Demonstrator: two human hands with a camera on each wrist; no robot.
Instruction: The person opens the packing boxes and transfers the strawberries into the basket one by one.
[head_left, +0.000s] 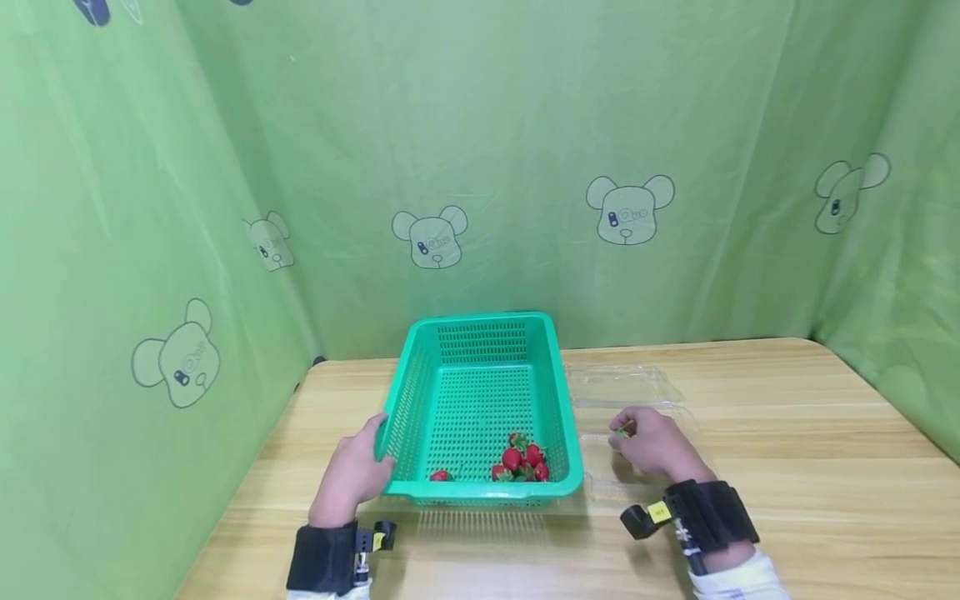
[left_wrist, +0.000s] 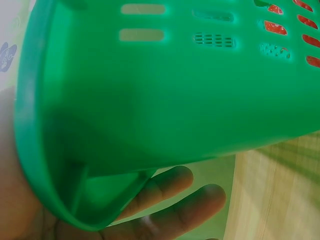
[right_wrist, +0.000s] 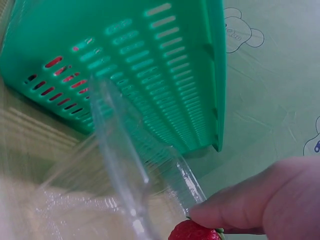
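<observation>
A green plastic basket (head_left: 480,492) with slotted walls stands on the table, tilted toward me in view. Several red strawberries (head_left: 512,458) lie in its front right part, and one strawberry (head_left: 440,476) sits apart at the front left. My left hand (head_left: 352,471) grips the basket's left rim near the front corner; in the left wrist view its fingers (left_wrist: 170,215) reach under the rim. With thumb and fingers, my right hand (head_left: 652,442) pinches a strawberry (right_wrist: 194,231) at its leafy top. That hand is over a clear plastic box (right_wrist: 117,145) right of the basket.
The clear box's lid-like far section (head_left: 622,385) lies open toward the back, its thin edges hard to make out. A light wood table (head_left: 810,467) carries everything. Green curtain walls (head_left: 510,150) with bear-head prints enclose the back and both sides.
</observation>
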